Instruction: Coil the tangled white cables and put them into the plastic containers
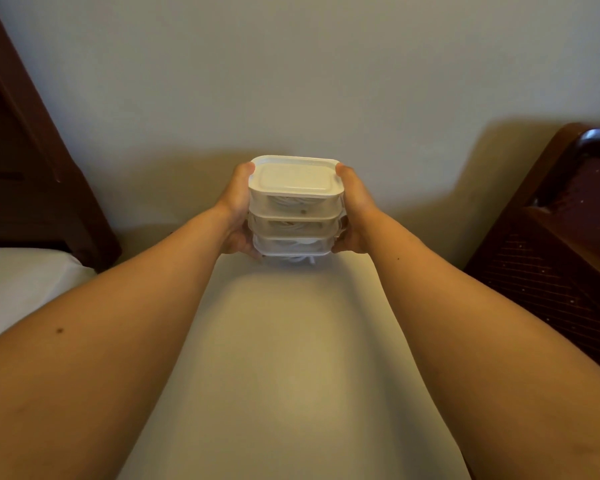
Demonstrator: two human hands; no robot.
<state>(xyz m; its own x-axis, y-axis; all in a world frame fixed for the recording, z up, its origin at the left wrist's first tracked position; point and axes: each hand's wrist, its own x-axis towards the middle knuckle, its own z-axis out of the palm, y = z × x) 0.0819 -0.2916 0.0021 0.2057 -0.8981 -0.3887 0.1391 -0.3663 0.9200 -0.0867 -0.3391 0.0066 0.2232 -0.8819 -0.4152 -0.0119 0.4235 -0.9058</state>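
Centre frame: I see my left hand [236, 216] and right hand [355, 216] clasping a stack of lidded containers [295, 209] from both sides, grip closed around it. Coiled white cables [291, 204] inside. Stack over the pale counter [274, 358].

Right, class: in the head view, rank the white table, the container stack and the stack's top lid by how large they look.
1. White table: largest.
2. Container stack, held between left hand and right hand.
3. Top lid: smallest, being only part of the stack.
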